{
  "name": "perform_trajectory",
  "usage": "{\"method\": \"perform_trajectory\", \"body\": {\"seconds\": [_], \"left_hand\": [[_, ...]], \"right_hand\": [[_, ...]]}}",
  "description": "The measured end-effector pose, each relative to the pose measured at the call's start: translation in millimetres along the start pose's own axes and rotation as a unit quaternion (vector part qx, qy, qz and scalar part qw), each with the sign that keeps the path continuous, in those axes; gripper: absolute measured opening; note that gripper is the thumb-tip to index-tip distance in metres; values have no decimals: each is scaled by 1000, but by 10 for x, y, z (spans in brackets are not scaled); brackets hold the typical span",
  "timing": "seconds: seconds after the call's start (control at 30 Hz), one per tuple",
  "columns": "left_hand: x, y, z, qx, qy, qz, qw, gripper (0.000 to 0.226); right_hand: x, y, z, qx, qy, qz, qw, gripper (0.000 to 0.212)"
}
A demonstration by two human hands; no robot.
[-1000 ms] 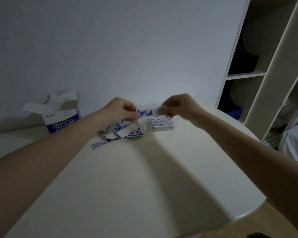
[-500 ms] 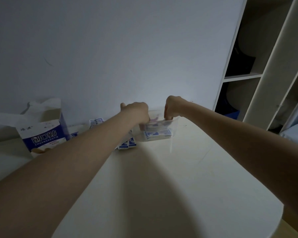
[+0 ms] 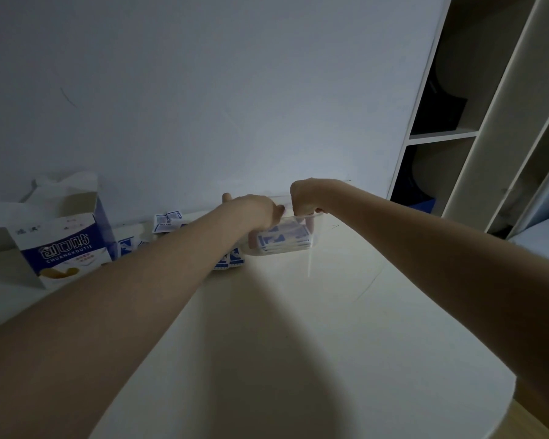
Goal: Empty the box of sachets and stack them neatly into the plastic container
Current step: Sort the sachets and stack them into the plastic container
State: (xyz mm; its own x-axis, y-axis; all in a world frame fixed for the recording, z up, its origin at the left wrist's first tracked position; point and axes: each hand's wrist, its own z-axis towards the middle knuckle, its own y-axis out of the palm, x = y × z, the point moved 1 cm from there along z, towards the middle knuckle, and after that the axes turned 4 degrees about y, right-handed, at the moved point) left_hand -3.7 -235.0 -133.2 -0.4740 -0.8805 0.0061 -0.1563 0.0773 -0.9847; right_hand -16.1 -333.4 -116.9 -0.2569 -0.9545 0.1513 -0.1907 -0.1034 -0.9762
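Observation:
A clear plastic container (image 3: 312, 237) stands at the far side of the white table (image 3: 298, 327) with a flat stack of blue-and-white sachets (image 3: 279, 241) inside. My left hand (image 3: 254, 210) curls over its left end and my right hand (image 3: 305, 196) over its right end. The fingers of both hands reach down inside and pinch the ends of the top sachet. Loose sachets (image 3: 229, 262) lie left of the container, partly hidden by my left forearm, with more (image 3: 167, 221) near the wall. The opened blue-and-white sachet box (image 3: 67, 245) stands at the far left.
The wall runs right behind the container and the box. An open white shelf unit (image 3: 457, 134) stands to the right, past the table's rounded edge. A strip of wooden floor (image 3: 533, 419) shows at the bottom right.
A second ago both hands held one sachet in the air above the pile. They have since lowered it into the container, and the view has moved closer and lower.

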Motion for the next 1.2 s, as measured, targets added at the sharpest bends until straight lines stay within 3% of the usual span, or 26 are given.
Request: {"method": "perform_trajectory", "body": {"seconds": [0.07,0.2,0.3,0.47,0.6,0.73,0.83,0.9,1.03,1.13,1.2], "left_hand": [[9,6,11,3,-12,-15,1000,12],[9,15,19,5,-29,-27,999,31],[17,24,22,10,-34,-36,999,42],[28,25,37,4,-31,-33,999,43],[25,17,13,1,-16,-6,1000,28],[-28,-137,-57,126,11,43,991,46],[-214,-313,-159,241,34,37,969,38],[-398,-351,-239,260,31,20,965,29],[-815,-166,-434,175,-6,-19,984,22],[-1122,82,-562,110,-28,-60,992,23],[-1234,227,-634,109,-38,-77,990,17]], "right_hand": [[-25,13,22,-21,-10,-9,1000,26],[-72,3,-3,-54,-26,-39,997,6],[-82,-5,-21,-77,-32,-51,995,28],[-89,-16,-66,-79,-47,-63,994,31],[-82,-31,-108,-77,-36,-62,994,31],[-72,-149,-189,-50,-3,-1,999,22],[-82,-334,-205,59,-8,54,997,24],[-141,-443,-257,118,-39,97,987,19],[-502,-375,-514,116,-193,199,954,19],[-815,-34,-640,107,-266,147,947,26],[-955,250,-651,91,-277,105,951,34]]}}
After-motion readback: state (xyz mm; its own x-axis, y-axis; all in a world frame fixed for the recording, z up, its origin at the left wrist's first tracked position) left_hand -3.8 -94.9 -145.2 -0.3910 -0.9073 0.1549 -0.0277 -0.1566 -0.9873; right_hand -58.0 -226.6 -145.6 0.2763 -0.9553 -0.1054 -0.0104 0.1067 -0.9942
